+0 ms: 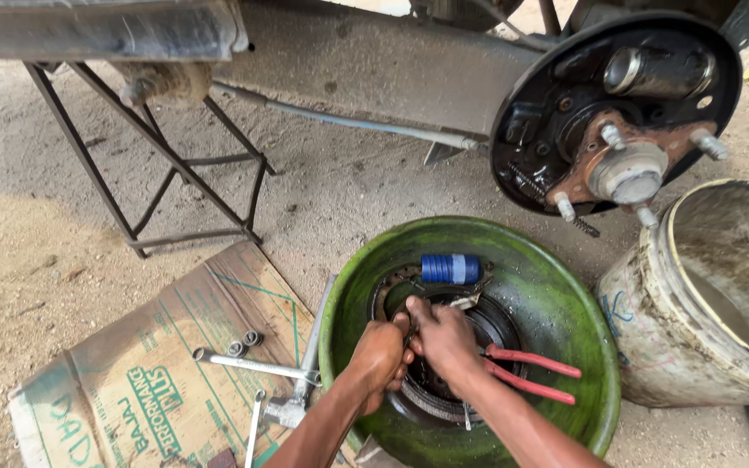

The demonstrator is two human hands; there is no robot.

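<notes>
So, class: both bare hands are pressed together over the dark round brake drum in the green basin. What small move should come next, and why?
Probably reaching the right hand for the red-handled pliers beside it: both hands, left hand included, seem pinching something small on the dark round brake drum.

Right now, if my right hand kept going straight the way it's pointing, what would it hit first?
Your right hand points up and away from you across the green basin. First in that line is likely the small metal part just beyond its fingertips, then the blue cylinder. Depth is hard to judge from above.
</notes>
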